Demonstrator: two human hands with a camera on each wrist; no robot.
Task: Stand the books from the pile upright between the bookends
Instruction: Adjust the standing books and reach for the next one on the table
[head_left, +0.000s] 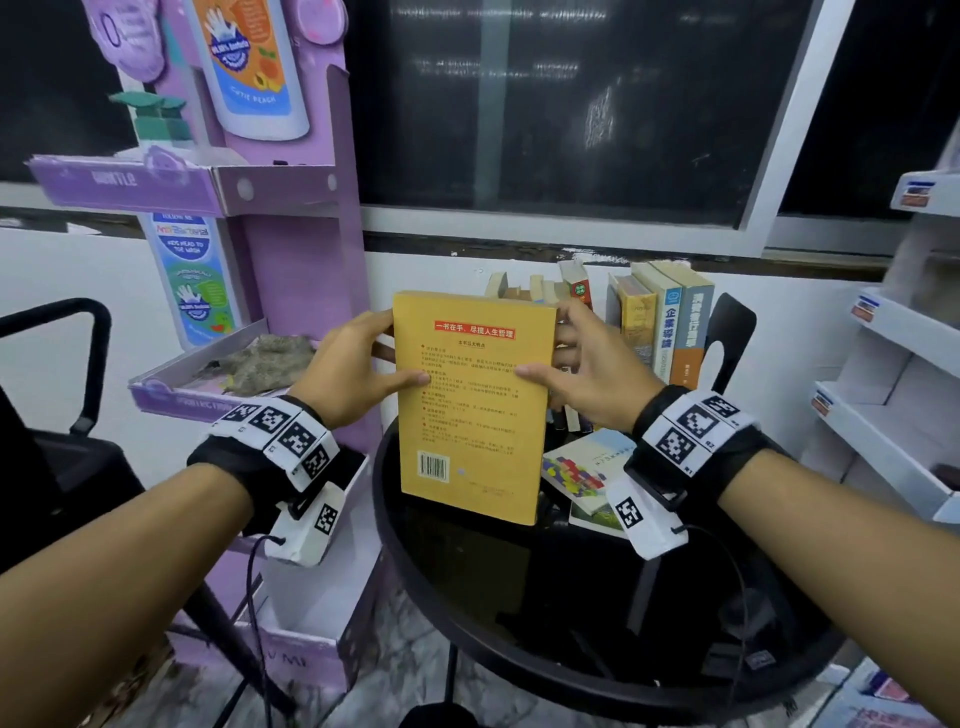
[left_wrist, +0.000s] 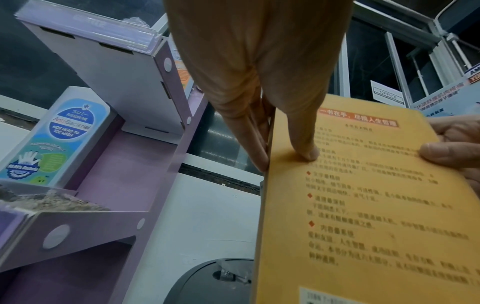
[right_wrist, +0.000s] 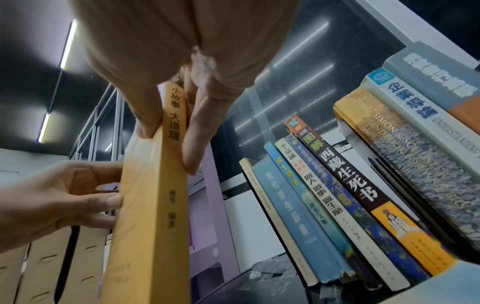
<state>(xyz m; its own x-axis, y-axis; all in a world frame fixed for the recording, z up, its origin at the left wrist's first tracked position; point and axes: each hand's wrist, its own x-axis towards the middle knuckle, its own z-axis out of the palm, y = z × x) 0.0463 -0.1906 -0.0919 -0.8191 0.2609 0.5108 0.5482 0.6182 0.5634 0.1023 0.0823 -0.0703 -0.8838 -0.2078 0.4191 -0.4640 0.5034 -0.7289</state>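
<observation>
Hands first: my left hand (head_left: 349, 364) and my right hand (head_left: 587, 371) both pinch the yellow book (head_left: 475, 405), thumbs on the back cover and fingers behind it, one hand at each long edge. I hold it upright in the air above the round black table (head_left: 415, 587), in front of the row of standing books (head_left: 660, 322). I judge the step is carrying this book to the row. The next move needs a free gap and a turn, so the spine faces me. Two books of the pile (head_left: 584, 475) lie flat under my right wrist. The black bookend (head_left: 730, 338) shows at the right; the other one I cannot see, the yellow book hides that side.
</observation>
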